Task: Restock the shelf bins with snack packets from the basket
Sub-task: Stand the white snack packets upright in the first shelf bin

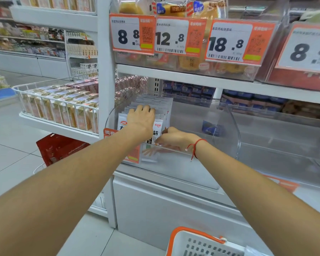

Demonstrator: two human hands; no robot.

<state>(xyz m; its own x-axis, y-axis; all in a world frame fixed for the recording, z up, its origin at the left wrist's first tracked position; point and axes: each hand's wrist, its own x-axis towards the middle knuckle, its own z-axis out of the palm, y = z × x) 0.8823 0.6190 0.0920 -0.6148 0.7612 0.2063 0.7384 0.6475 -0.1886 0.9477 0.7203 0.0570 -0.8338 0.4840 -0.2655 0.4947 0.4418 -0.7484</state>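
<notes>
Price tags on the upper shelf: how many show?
4, left to right: 8.8 tag, 12.8 tag, 18.8 tag, and another 8.8 tag cut off at the right edge; more may lie beyond.

Orange price tags along the upper shelf read 8.8 (130, 34), 12.8 (171, 38), 18.8 (227, 44) and 8.8 (307, 50). The front white snack packet (158, 129) shows the character 筋. The small print is too blurred to read.

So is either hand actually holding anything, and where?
The left hand rests on top of the row of white snack packets. The right hand seems to pinch the front packet's right edge; its fingertips are hidden.
</notes>
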